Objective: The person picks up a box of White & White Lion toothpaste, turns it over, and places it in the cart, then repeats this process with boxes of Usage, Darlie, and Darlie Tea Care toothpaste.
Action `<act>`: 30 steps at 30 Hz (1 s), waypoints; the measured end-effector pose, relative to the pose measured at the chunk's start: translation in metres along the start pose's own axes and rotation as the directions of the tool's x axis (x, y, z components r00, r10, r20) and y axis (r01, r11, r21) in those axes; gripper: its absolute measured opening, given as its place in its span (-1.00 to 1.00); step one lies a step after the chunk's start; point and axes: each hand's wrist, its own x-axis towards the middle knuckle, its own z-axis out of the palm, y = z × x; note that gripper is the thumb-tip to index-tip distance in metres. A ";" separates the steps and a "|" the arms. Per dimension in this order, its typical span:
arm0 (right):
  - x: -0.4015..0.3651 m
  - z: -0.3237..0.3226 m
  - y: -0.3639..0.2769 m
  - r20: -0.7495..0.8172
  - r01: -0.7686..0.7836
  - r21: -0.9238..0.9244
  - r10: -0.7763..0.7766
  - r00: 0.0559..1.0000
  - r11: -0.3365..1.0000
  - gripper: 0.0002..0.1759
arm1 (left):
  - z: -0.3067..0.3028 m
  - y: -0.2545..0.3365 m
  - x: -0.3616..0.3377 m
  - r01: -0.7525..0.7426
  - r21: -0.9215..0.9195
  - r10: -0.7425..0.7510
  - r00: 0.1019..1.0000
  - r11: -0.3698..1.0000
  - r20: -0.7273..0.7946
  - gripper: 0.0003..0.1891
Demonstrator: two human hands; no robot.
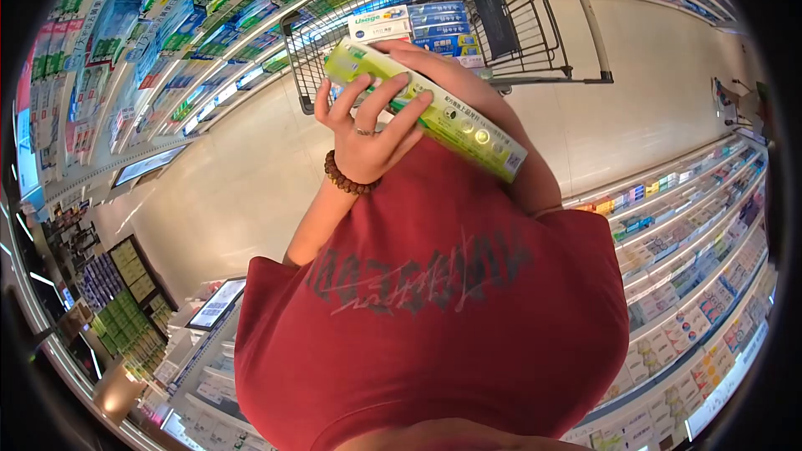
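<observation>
A long green-and-white toothpaste box (pixel 451 117) with printed characters is held slantwise in front of my chest. My left hand (pixel 376 129), with a ring and a brown beaded bracelet, has its fingers bent over the box's near face. Its thumb cannot be seen. My right arm runs up behind the box, and my right hand (pixel 403 48) shows only in part at the box's upper edge, its fingers hidden. Just beyond both hands is a black wire shopping cart (pixel 322 29). Several boxes (pixel 439 21), white and blue, lie in it.
Shelves (pixel 159 42) packed with green, blue and pink cartons run along the left, beyond the cart. Another stocked shelf (pixel 693 284) is close on the right. A pale tiled floor (pixel 217 192) lies between them. A tilted display screen (pixel 219 301) stands at the lower left.
</observation>
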 end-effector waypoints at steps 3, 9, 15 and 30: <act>0.006 -0.003 -0.020 0.253 0.032 -0.570 0.139 0.957 0.821 -0.53 | -0.001 -0.009 -0.021 -0.077 0.113 0.092 0.986 0.991 -0.141 -0.60; 0.046 0.006 -0.003 0.560 0.235 -0.692 0.302 0.772 0.682 -0.44 | -0.030 -0.025 -0.035 -0.169 0.177 0.206 0.953 0.970 -0.222 -0.58; 0.065 0.032 -0.002 0.668 0.249 -0.628 0.347 0.658 0.737 -0.38 | -0.051 -0.045 -0.041 -0.148 0.268 0.225 0.931 0.952 -0.286 -0.60; 0.105 0.061 0.015 0.612 0.151 -0.582 0.308 0.729 0.799 -0.36 | -0.063 -0.113 -0.045 -0.151 0.050 0.159 0.925 0.987 -0.345 -0.66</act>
